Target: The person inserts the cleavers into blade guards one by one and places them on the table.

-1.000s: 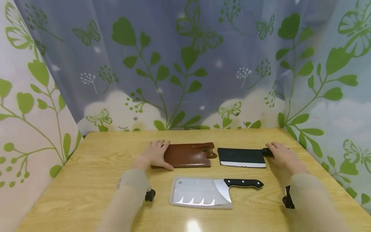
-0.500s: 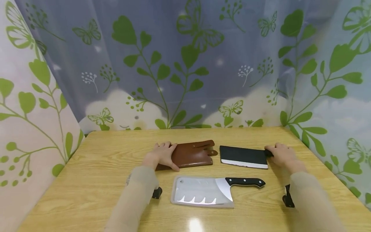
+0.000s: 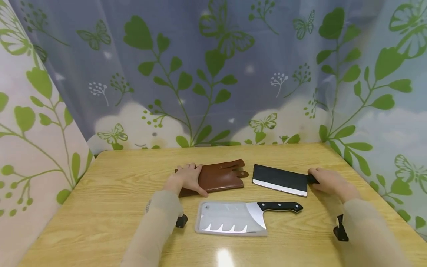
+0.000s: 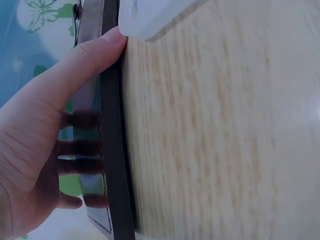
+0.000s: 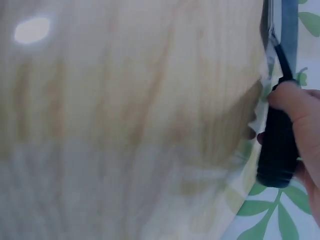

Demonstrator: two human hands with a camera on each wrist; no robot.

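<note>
Right hand (image 3: 331, 181)'s got the black cleaver (image 3: 279, 179) by the handle (image 5: 276, 145), just right of the sheath (image 3: 221, 176) on the desk (image 3: 110, 222). Left hand (image 3: 186, 180)'s spread over the sheath, not gripping. Cleaver's angled off imo, so pushing them together could snag a flap (image 3: 235, 164).

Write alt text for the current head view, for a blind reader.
A person's left hand rests on a brown sheath while the right hand grips a black-bladed cleaver by its handle, at a wooden table. Nearer the camera lies a second cleaver, its blade mostly in a translucent cover; patterned fabric hangs behind.
</note>
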